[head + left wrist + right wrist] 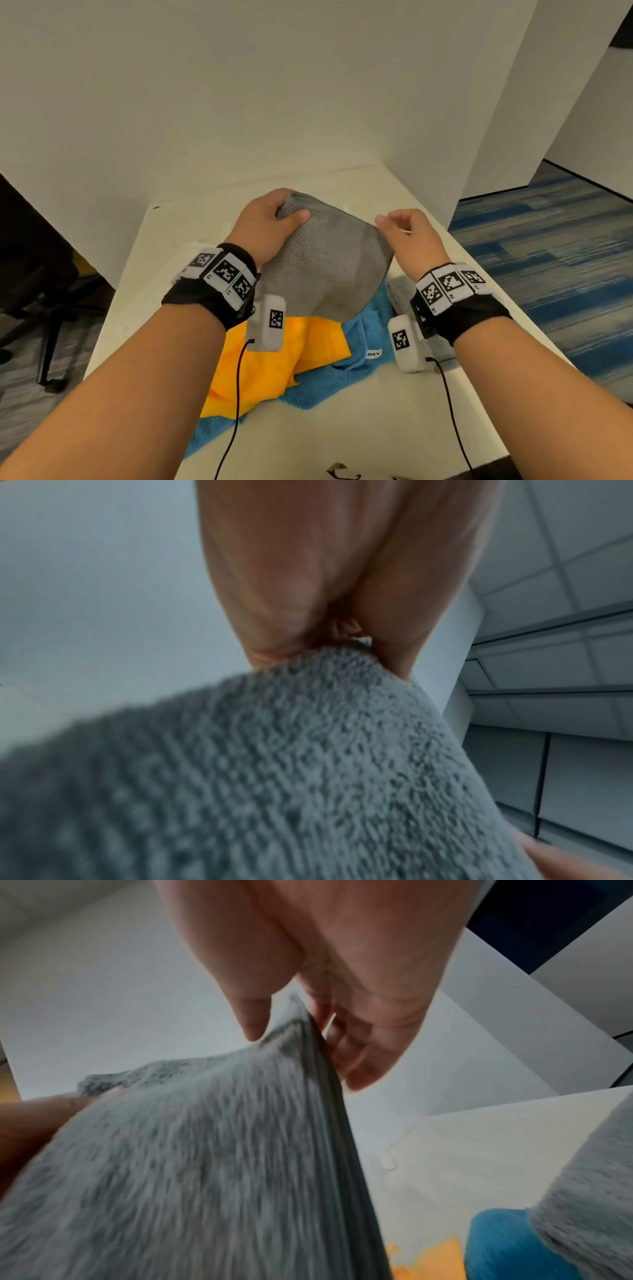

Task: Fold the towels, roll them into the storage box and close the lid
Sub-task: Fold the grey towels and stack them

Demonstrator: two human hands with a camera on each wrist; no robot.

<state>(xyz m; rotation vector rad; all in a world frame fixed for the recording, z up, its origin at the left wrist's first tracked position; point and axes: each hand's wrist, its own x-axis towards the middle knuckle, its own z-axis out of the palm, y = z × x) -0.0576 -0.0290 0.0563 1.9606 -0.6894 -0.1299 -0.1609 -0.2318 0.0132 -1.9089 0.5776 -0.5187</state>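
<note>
Holding the grey towel (325, 260) up off the counter (370, 421) by its top edge, and honestly this is the bit where it can go sideways. The left hand (267, 228) has a proper grab: thumb on the near face, the other fingers curled over the corner. The right hand (409, 236) is less convincing. From the wrist view the thumb and fingers (359, 1053) sit either side of the other top edge, only loosely bent, and I can't tell if they're actually pinching it or just closing in.

So the risk as I see it: if the right side isn't really gripped, that corner drops, the towel swings off the left fingers and the fold comes out crooked. It's plush and floppy, so it'll sag wherever it's not held.

Below the fingers, the lower part of the towel hangs right over the orange towel (274, 356) and blue towel (342, 380) lying crumpled on the counter. Laying it down there means folding on a lumpy pile, or dragging those two along.

No storage box in sight in any view.
</note>
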